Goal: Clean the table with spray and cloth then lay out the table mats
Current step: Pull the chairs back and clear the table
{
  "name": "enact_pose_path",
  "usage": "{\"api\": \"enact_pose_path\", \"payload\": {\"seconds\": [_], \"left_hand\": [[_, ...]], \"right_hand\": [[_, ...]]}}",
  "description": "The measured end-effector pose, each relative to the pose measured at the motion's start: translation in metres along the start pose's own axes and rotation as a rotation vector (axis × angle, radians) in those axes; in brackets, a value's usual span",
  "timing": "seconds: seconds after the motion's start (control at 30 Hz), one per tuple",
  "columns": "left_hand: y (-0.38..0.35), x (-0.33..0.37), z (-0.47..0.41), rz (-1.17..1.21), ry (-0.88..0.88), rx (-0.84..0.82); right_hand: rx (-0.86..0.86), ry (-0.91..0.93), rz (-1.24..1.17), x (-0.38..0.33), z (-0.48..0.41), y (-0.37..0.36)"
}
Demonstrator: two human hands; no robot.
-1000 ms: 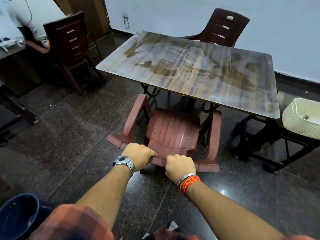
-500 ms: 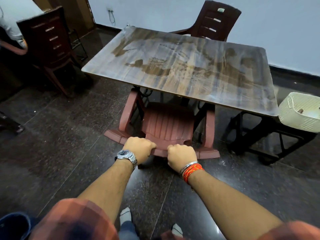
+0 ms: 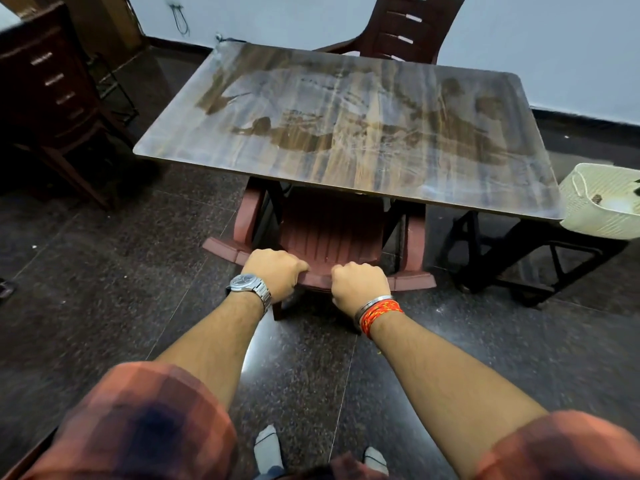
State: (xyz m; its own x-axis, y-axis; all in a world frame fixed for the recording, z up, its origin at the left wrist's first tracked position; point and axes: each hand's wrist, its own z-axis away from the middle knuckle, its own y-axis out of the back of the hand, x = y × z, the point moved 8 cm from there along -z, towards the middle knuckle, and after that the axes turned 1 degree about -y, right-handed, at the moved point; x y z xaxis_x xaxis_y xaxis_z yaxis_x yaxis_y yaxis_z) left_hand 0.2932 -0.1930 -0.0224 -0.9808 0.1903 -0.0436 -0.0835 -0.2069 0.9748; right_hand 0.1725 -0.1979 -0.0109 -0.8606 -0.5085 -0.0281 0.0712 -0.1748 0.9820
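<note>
Head view: the left hand (image 3: 277, 271) and the right hand (image 3: 360, 284) each curl tightly over the backrest top of the red plastic chair (image 3: 329, 230). Over the last second the chair has slid further under the near edge of the table (image 3: 346, 133). That likely frees standing room for wiping its streaked top. No spray, cloth or mats show. A white woven basket (image 3: 599, 202) sits beside the near right corner.

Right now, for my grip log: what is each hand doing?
Left hand: closed, gripping the top edge of the chair back.
Right hand: closed, gripping the same chair edge.
</note>
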Motion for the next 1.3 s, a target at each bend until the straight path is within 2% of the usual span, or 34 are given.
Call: {"api": "enact_pose_path", "payload": {"seconds": [0.4,0.53,0.6,0.7,0.87,1.1,1.3], "left_hand": [[-0.004,-0.003,0.000,0.024,0.000,0.008],[0.007,-0.006,0.010,0.213,-0.136,0.097],[0.016,-0.020,0.020,0.304,-0.172,0.158],[0.018,-0.066,0.033,0.326,-0.051,0.131],[0.019,-0.171,0.060,0.342,0.229,0.104],[0.053,-0.279,0.065,0.200,0.342,0.345],[0.063,-0.367,0.020,0.186,0.388,0.380]], "right_hand": [[0.030,-0.013,0.004,-0.001,-0.006,-0.007],[0.122,0.133,-0.178,-0.011,-0.003,0.002],[0.189,0.138,-0.277,-0.015,-0.009,0.013],[0.331,0.066,-0.326,-0.030,-0.027,0.038],[0.397,0.058,-0.234,-0.093,-0.072,0.064],[0.487,0.074,-0.220,-0.199,-0.151,0.107],[0.480,0.082,-0.213,-0.252,-0.252,0.123]]}}
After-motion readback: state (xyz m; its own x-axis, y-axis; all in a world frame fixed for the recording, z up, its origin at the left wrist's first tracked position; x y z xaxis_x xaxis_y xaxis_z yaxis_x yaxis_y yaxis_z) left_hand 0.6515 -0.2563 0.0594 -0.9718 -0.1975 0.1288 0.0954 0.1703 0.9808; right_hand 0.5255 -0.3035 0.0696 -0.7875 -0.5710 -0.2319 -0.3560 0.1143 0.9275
